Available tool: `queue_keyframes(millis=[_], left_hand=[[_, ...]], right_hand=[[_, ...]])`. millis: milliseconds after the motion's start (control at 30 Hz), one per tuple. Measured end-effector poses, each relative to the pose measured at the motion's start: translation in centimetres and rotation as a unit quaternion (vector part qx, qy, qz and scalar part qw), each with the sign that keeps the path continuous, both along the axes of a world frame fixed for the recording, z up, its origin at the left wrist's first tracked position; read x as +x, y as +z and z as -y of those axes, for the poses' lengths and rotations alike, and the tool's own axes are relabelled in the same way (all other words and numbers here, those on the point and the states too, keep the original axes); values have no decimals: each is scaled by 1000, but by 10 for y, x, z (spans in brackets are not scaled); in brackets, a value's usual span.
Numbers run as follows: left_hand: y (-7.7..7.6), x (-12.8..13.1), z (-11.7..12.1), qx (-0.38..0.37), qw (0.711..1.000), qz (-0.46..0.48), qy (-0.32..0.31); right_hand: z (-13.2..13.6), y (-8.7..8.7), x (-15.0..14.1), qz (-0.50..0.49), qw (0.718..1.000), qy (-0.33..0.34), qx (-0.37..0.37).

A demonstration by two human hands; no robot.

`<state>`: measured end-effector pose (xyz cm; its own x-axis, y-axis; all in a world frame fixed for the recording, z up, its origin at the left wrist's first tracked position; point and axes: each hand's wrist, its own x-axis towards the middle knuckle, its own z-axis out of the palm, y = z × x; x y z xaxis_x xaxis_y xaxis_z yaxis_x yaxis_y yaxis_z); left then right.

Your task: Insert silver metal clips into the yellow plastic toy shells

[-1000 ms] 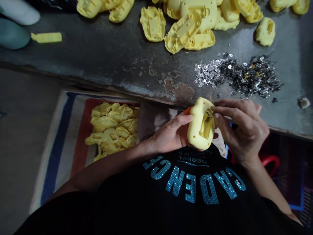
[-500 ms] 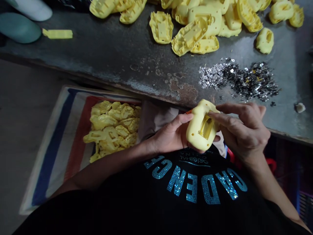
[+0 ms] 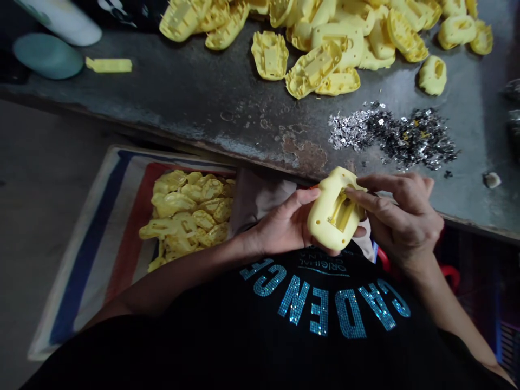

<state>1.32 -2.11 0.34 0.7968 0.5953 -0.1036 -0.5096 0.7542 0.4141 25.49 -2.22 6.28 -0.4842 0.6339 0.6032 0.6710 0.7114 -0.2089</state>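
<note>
A yellow moulded plastic shell (image 3: pixel 331 211) with a rectangular recess in its face is held in front of my chest. My left hand (image 3: pixel 286 222) cradles it from below and the side, with the thumb along its edge. The fingers of my right hand (image 3: pixel 400 216) press on its upper side, next to the recess. A small orange piece (image 3: pixel 313 187) shows just behind the shell, partly hidden by my left hand.
A worn, rust-stained metal table edge (image 3: pixel 260 146) runs ahead of me, with many yellow shells (image 3: pixel 320 38) and a heap of silver metal scraps (image 3: pixel 390 138) on it. Below left, a striped bag (image 3: pixel 89 254) holds more yellow shells. A red handle (image 3: pixel 450 276) sits low right.
The table and its contents have shifted slightly in view as my head moved. The shell has turned a little in my hands, and my right fingers have settled across it.
</note>
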Motion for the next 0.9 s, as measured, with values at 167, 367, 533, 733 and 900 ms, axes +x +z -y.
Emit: queue_keyframes(millis=[167, 367, 533, 733, 900], left_hand=[[0, 1, 1, -5, 1000, 2, -6], [1, -1, 2, -19, 1000, -7, -4], [2, 0, 3, -24, 1000, 5, 0], [1, 0, 4, -33, 999, 20, 3], [0, -1, 4, -39, 999, 11, -2]], right_hand=[[-1, -1, 1, 13, 1000, -3, -3], [-3, -2, 3, 5, 1000, 0, -8], [-2, -2, 6, -50, 998, -13, -35], [-3, -7, 2, -44, 998, 12, -33], [-9, -15, 8, -66, 996, 55, -28]])
